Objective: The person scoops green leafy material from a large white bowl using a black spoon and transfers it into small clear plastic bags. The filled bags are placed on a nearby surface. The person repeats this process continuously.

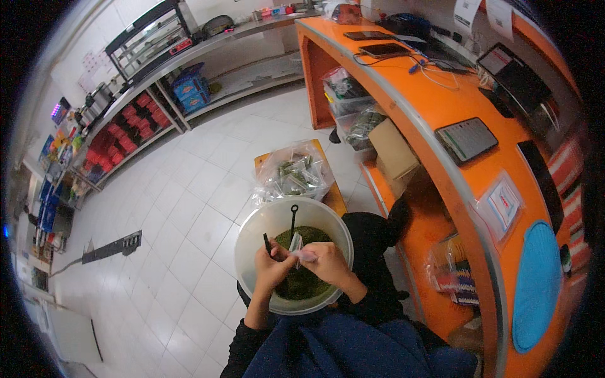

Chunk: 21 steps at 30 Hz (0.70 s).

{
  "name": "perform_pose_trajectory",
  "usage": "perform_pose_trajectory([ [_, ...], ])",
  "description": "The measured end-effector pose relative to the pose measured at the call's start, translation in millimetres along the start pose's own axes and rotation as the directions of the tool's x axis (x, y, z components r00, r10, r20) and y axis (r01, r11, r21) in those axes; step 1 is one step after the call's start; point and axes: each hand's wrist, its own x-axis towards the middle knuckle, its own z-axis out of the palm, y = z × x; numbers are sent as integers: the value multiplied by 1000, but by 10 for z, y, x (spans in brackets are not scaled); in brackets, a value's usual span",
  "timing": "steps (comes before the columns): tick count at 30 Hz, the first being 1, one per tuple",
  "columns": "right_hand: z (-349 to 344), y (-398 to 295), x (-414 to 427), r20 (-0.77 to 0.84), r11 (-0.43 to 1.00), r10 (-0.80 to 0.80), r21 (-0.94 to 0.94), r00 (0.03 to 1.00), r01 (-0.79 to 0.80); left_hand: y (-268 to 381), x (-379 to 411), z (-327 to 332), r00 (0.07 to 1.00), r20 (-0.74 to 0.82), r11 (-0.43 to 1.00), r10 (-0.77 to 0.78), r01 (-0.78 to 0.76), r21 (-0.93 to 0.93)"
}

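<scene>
A round, translucent plastic tub [246,236] sits at my lap with a dark green, crumbly dried herb [307,288] inside. Above the herb, both hands pinch a small clear plastic bag [296,243] near its opening. My left hand [272,264] also has a black stick-like handle [267,243] rising between thumb and fingers; its lower end is hidden. On the bag's other side is my right hand [326,264], fingers curled around the plastic. A black utensil with a ring-shaped end [294,210] leans in the tub, its lower part behind the bag.
Beyond the tub, a large clear bag of small filled packets [295,175] rests on a low wooden stool [333,184]. An orange counter [416,90] curves along my right, carrying a tablet [467,139] and a blue oval item [536,288]. An open cardboard box [394,149] sits beneath it.
</scene>
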Motion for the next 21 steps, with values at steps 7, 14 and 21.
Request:
perform_pose_trajectory([
  [7,-63,-58,-13,-181,986,37,-155,983,-66,140,-35,57,943,-276,979,186,-154,135],
  [14,-54,-87,-5,-109,1000,3,26,994,0,82,-70,50,856,174,693,487,-499,520],
  [21,-140,-207,29,36,975,90,201,995,-95,170,-35,-52,942,174,815,286,-335,473],
])
